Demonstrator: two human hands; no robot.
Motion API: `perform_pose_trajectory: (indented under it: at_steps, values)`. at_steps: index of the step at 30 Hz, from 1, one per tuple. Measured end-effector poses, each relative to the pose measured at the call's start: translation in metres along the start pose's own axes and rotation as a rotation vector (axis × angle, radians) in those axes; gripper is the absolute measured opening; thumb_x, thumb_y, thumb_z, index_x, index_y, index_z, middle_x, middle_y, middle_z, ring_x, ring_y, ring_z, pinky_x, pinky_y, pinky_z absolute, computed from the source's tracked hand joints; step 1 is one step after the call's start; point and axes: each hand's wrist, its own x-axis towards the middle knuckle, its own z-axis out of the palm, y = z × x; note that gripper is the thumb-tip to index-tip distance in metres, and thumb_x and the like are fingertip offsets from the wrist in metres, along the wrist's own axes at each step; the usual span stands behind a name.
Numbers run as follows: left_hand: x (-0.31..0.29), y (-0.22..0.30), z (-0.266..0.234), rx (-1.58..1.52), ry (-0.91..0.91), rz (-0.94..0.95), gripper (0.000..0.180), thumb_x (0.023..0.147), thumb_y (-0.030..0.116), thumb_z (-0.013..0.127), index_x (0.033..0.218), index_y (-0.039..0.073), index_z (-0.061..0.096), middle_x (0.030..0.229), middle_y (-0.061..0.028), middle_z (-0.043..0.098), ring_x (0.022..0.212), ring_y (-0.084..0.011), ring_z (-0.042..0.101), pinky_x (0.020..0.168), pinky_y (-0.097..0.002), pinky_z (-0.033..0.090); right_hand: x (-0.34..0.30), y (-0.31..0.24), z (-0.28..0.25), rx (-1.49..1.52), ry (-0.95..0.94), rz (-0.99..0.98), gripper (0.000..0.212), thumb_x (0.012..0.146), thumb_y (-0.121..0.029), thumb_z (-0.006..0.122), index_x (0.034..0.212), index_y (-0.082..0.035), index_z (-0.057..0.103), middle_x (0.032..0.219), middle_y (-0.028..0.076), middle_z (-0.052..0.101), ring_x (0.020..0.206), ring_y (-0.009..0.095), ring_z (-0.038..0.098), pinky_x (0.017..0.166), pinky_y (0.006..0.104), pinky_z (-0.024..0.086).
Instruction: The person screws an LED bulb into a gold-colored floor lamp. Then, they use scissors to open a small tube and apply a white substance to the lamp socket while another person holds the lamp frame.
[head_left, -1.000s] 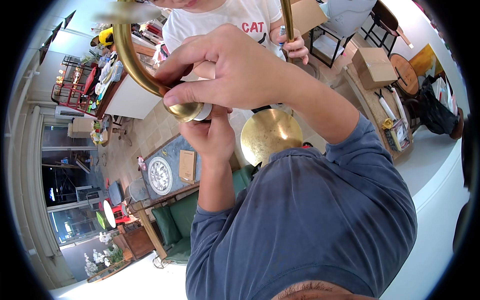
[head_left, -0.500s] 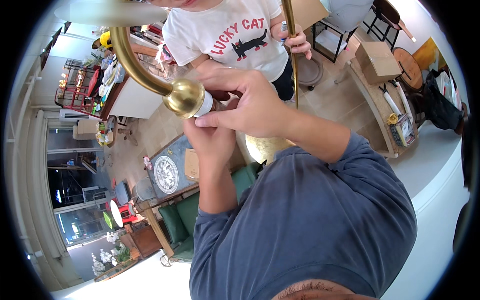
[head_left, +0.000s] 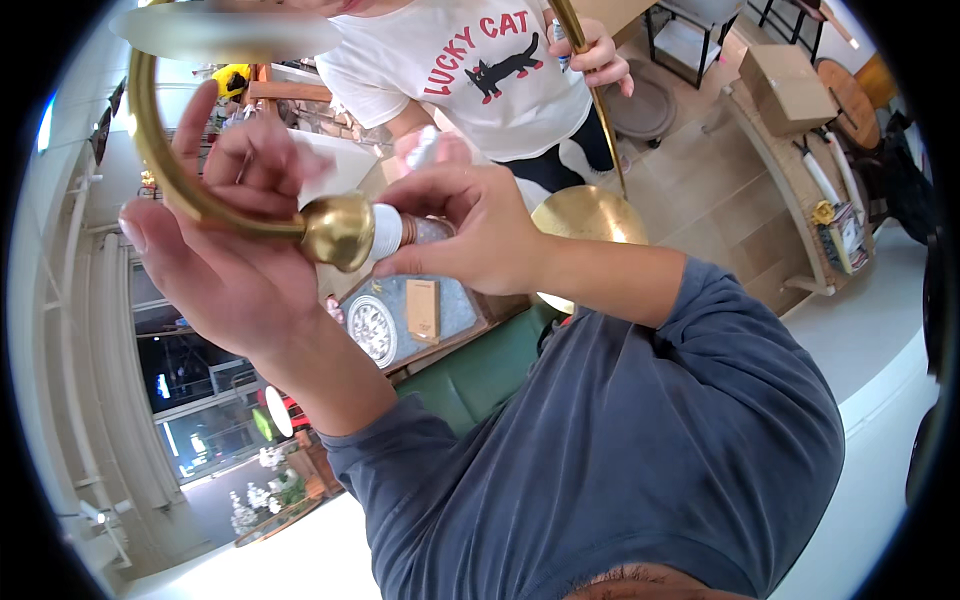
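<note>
A curved brass lamp arm [head_left: 150, 130] ends in a round brass cup [head_left: 340, 232] with a white ribbed socket [head_left: 387, 231]. My right hand [head_left: 490, 225] pinches a light bulb [head_left: 432, 231] at the socket's mouth. Coppery threads show between bulb and socket; my fingers partly hide the bulb. My left hand [head_left: 245, 260] is open behind the lamp arm, palm up and fingers spread, somewhat blurred. Whether it touches the brass tube I cannot tell.
Opposite me, a person in a white T-shirt [head_left: 480, 80] grips a brass pole [head_left: 605, 130] and has a small white item [head_left: 424, 148] in the other hand. A round brass plate [head_left: 590, 215] stands by the pole. Below are a table [head_left: 455, 305] and green seat [head_left: 470, 375].
My left hand has left the socket, swung left and opened behind the lamp arm. My right hand stays at the bulb, whose coppery threads now show. The other person's hand with a white item has appeared.
</note>
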Motion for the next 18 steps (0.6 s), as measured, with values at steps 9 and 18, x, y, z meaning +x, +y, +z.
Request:
perform_pose_trajectory:
  at_steps: [9,18]
  values:
    - [-0.001,-0.006,0.027,0.279,0.283,-0.012,0.093,0.086,0.073,0.056,0.122,-0.012,0.047,0.056,0.0029,0.037,0.040,-0.0040,0.031,0.040,-0.0203,0.033,0.008,0.015,-0.005,-0.170,0.033,-0.372,0.047,0.068,-0.014,0.092,0.107,0.001,0.071,0.089,0.011,0.073,0.078,0.015,0.069,0.069,0.0271,0.053]
    - [-0.001,-0.008,0.018,0.129,0.177,0.001,0.100,0.087,0.077,0.051,0.125,-0.016,0.045,0.059,0.0018,0.039,0.041,-0.0038,0.029,0.040,-0.0195,0.034,0.024,0.017,-0.018,-0.003,-0.101,-0.287,0.045,0.070,-0.017,0.090,0.106,0.002,0.072,0.086,0.011,0.072,0.076,0.017,0.067,0.067,0.0275,0.050]
